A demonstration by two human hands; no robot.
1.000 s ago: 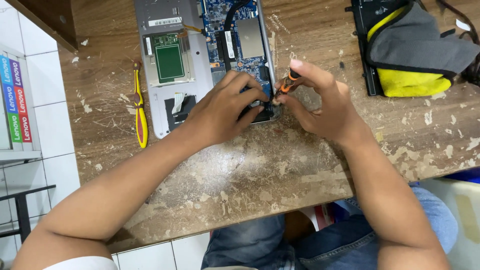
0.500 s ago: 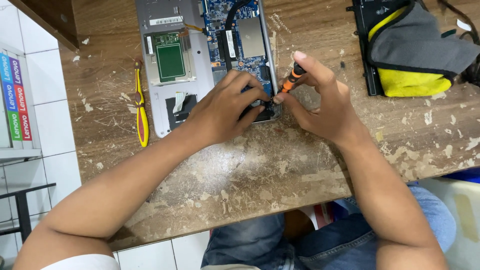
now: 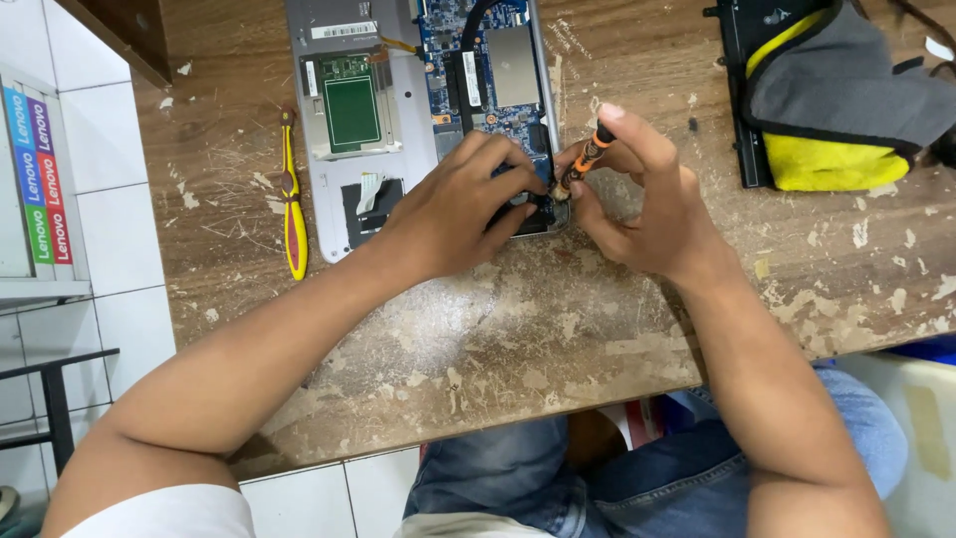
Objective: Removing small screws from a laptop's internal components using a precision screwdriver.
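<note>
Head view shows an opened laptop [image 3: 398, 130] on the table [image 3: 498, 329], bottom cover already off. Right hand [image 3: 637, 204] pinches an orange screwdriver [image 3: 583, 164] at its near corner; left hand [image 3: 458, 204] presses beside. Boards remain inside.

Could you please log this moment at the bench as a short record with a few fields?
Surface: worn wooden table
Work item: opened laptop, blue circuit board exposed
Left hand: fingers resting on the laptop's near corner
Right hand: holding an orange-handled screwdriver, tip down at that corner
Nearby: yellow tweezers to the left; grey and yellow pouch at the far right
</note>
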